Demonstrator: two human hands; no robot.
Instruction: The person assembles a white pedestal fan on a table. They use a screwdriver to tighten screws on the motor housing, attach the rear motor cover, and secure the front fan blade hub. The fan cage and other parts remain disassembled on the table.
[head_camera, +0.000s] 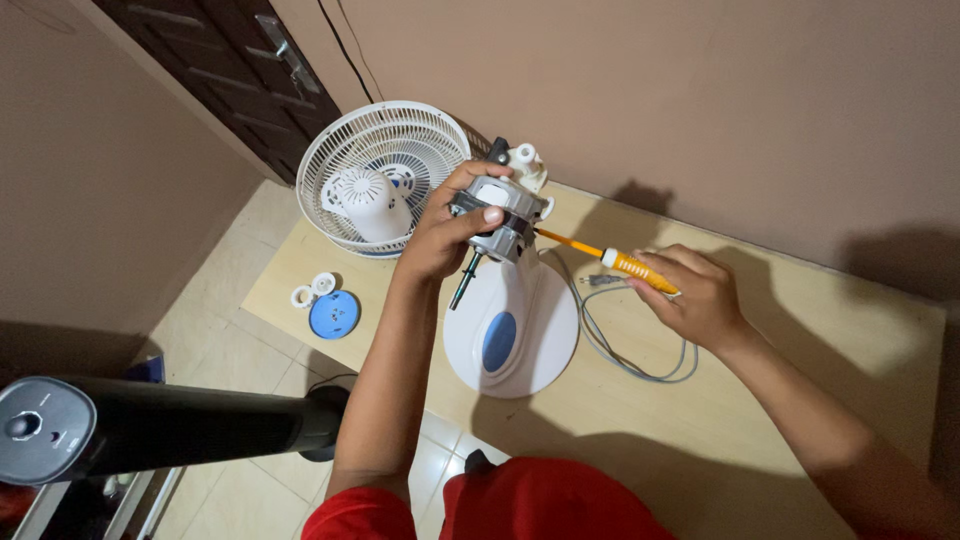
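Two hands at work over a pale wooden table (800, 330), set against the wall. Largest loose piece: white fan grille (383, 175), propped tilted at the far left corner, with a white ribbed motor cover (370, 203) lying in its bowl, probably parked there out of the way. Fan base (510, 330), white with a blue oval panel, stands near the front edge, left of the table's middle; its grey power cord (620, 350) loops loosely to the right of it. Bare metal motor (500, 212) sits atop the base's neck, shaft pointing down-left. Left hand (445, 235) is wrapped round the motor, thumb pressed across its front, seemingly to steady it against the tool. Right hand (695, 295) is closed around the orange screwdriver (620, 262) handle; the shaft runs level into the motor's right side. Blue round cap (334, 314) and two small white rings (312, 290) lie near the left edge, grouped as though kept from rolling off.
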